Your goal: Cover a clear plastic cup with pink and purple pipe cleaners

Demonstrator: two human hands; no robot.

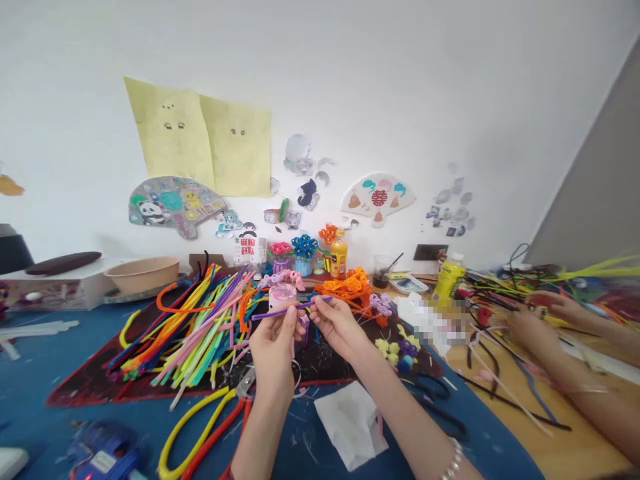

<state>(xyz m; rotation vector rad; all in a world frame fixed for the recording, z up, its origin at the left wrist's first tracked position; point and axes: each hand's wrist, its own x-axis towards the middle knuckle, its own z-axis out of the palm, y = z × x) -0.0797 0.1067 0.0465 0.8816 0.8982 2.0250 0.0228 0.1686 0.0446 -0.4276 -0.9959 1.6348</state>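
Observation:
Between my two hands stretches a purple pipe cleaner, held roughly level above the dark mat. My left hand pinches it between thumb and fingers near its middle. At its right end, my right hand grips it with thumb and forefinger. Just behind my hands stands a pink cup-like container. A large pile of colourful pipe cleaners lies to the left. Orange pipe cleaner pieces and small purple flowers sit to the right.
Scissors lie near my left wrist, and a white tissue lies below my right forearm. A blue glue gun is at the lower left. Bottles and pipe cleaner flowers line the wall. Another person's hands work at the right.

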